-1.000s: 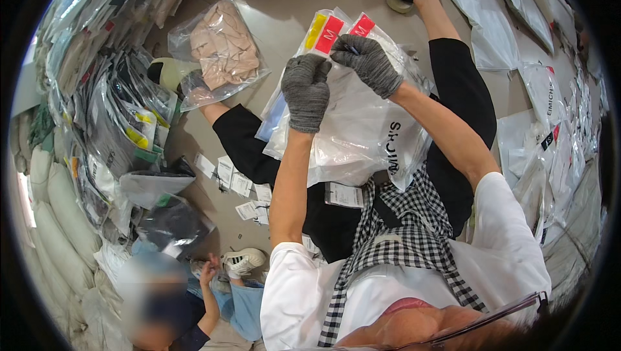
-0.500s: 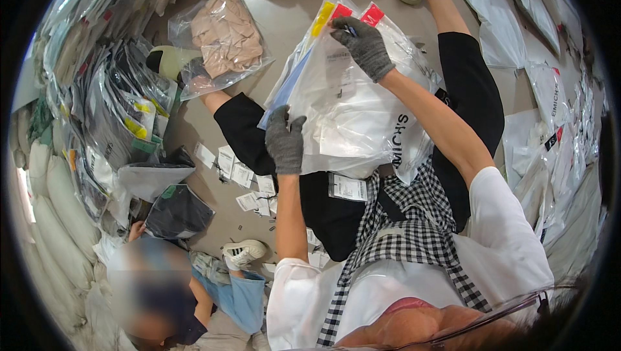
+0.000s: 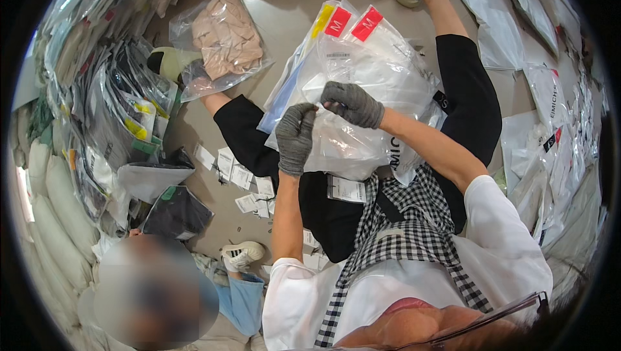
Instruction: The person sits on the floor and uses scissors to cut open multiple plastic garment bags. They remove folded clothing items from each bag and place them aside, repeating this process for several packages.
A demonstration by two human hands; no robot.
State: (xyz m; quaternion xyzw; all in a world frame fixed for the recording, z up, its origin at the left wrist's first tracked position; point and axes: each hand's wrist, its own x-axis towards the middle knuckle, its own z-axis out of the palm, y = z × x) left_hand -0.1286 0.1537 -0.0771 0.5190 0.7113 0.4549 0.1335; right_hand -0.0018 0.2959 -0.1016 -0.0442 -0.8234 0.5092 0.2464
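Both my hands wear grey knit gloves. My left hand (image 3: pixel 295 137) and my right hand (image 3: pixel 352 104) meet at the near edge of a clear plastic bag (image 3: pixel 362 66) with a white garment inside, each pinching that edge. The bag lies on a stack of similar bags on my lap, with red and yellow size stickers (image 3: pixel 352 21) at their far ends. I sit on the floor in black trousers (image 3: pixel 472 98), legs spread.
A clear bag with a beige garment (image 3: pixel 223 37) lies on the floor by my left foot. Piles of bagged clothes (image 3: pixel 110 105) stand at left, white mailers (image 3: pixel 550 92) at right. Paper tags (image 3: pixel 239 183) are scattered near my left knee. Another person (image 3: pixel 155 293) sits at lower left.
My left hand, which had dropped toward my lap half a second ago, has come back up to the bag's edge beside my right hand. The right hand has pulled nearer along the bag.
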